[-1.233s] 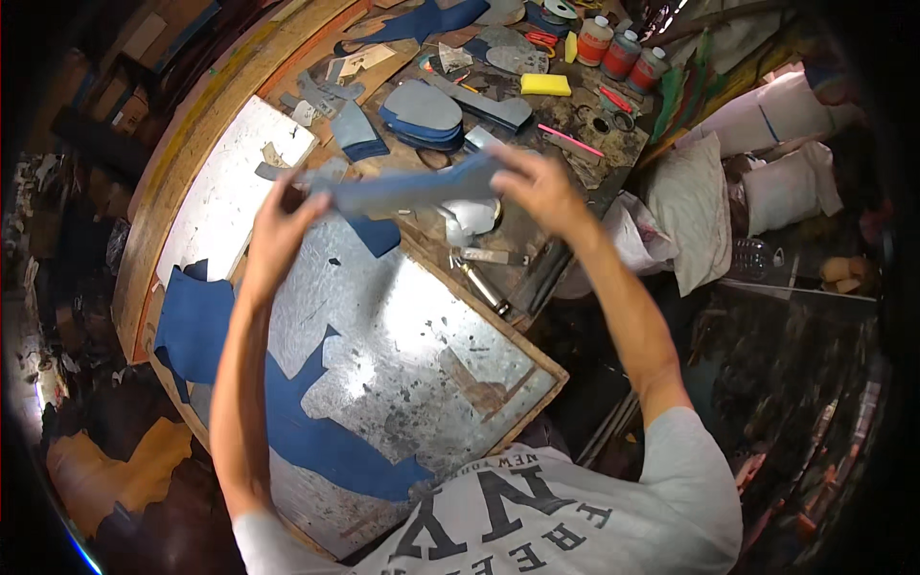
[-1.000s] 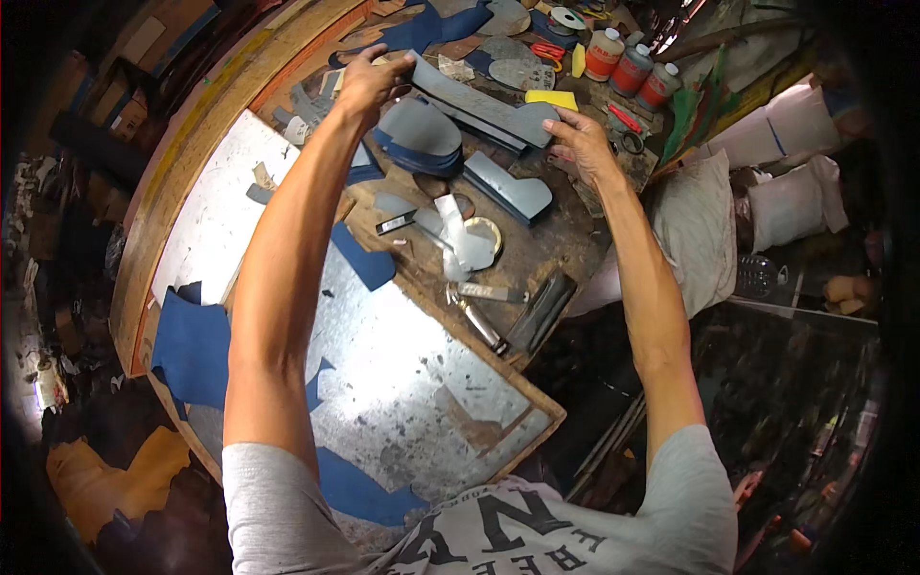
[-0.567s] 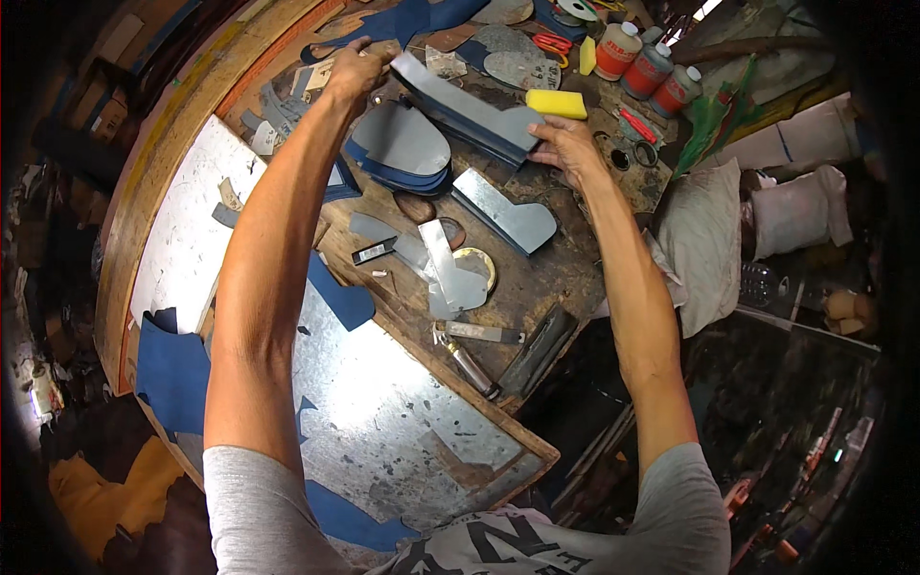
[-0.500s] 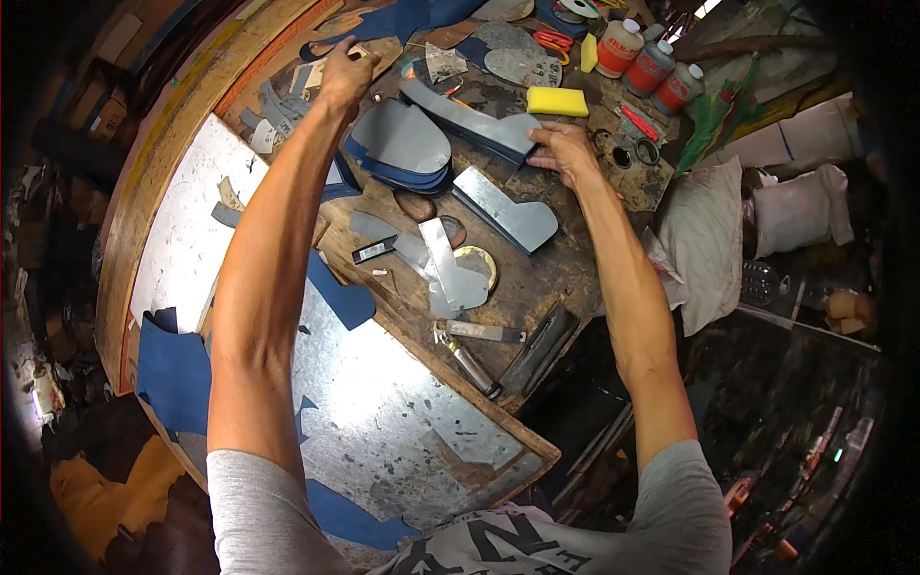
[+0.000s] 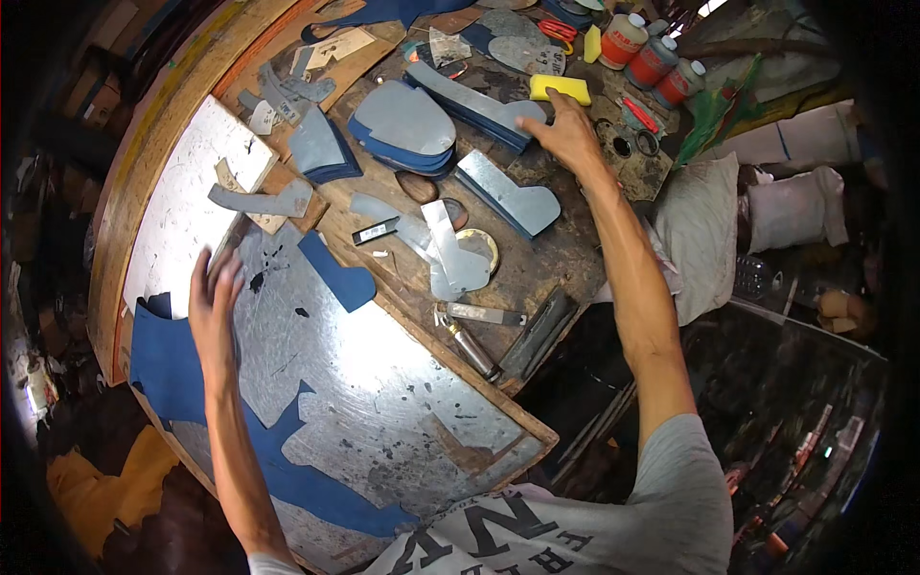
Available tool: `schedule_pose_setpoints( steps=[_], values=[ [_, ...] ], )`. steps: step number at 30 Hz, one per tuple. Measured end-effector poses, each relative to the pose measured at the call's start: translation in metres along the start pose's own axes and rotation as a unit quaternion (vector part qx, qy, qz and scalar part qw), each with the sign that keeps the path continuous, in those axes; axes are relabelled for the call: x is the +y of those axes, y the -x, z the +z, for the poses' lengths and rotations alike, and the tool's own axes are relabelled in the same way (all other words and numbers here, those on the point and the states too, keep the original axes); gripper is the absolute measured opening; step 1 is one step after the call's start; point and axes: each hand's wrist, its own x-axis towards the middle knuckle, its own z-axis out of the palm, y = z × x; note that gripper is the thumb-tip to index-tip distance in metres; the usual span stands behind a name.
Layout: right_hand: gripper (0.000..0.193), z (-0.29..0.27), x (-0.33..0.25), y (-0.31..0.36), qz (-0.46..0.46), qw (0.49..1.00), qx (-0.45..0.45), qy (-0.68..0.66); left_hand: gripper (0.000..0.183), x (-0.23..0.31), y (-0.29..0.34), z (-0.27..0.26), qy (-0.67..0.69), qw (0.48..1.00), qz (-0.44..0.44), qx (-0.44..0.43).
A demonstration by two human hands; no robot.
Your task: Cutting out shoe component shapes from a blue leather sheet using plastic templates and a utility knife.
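Fingers of the right hand [image 5: 567, 134] rest spread on a long grey-and-blue stacked strip [image 5: 474, 94], slanting upper-left to lower-right. Left hand [image 5: 213, 299] hovers open over the scratched metal sheet [image 5: 364, 374].

The cutting board [image 5: 383, 383] is faced with scratched, dull grey sheet metal, stained dark in spots. The bench [image 5: 565, 254] is made of worn, rough wood. The blue sheet [image 5: 163, 364] looks like matt leather or cloth. The yellow block [image 5: 561, 88] appears spongy and matt.
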Motion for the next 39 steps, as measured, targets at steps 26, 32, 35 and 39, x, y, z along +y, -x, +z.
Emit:
schedule_pose_setpoints(
  steps=[26,32,35,39],
  values=[
    [0.063,-0.012,-0.088,-0.014,-0.168,0.978,0.057,0.109,0.082,-0.138,0.262,-0.075,-0.430,0.895,-0.049,0.109],
    [0.031,0.073,-0.270,0.070,-0.350,0.922,-0.154,0.056,0.074,-0.172,0.293,-0.068,-0.508,0.845,-0.097,0.134],
    [0.034,0.132,-0.310,0.072,-0.349,0.922,-0.156,0.068,0.070,-0.172,0.291,-0.069,-0.482,0.859,-0.089,0.145],
    [0.031,0.168,-0.334,0.069,-0.307,0.921,-0.197,0.133,0.070,-0.172,0.291,-0.069,-0.468,0.867,-0.082,0.150]
  ],
)
